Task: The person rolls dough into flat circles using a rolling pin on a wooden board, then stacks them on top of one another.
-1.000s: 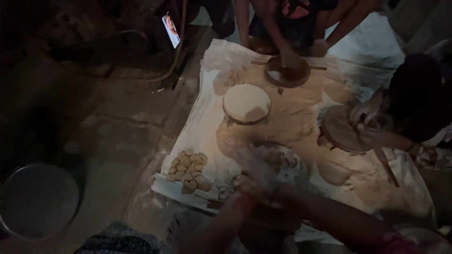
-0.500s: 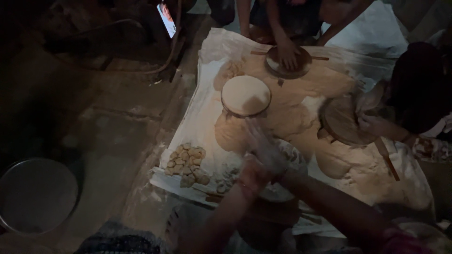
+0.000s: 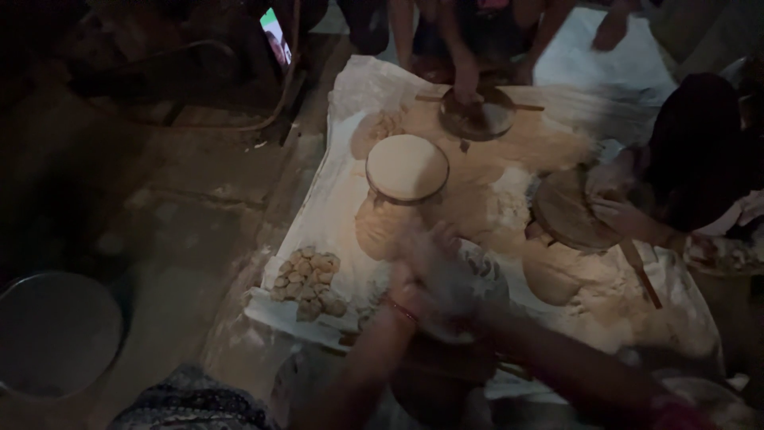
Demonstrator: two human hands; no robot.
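Dough is being worked between two floured hands above a round rolling board.

The left hand and right hand are pressed together and blurred; a pale dough piece seems to be enclosed between the palms, though how tightly the grip is closed cannot be told. Such dough is judged soft, light and slightly sticky, best taken gently around its edge. The rolling board lies directly beneath the grip, a pile of dough balls to its left, a rolled flatbread beyond it on the floured cloth.
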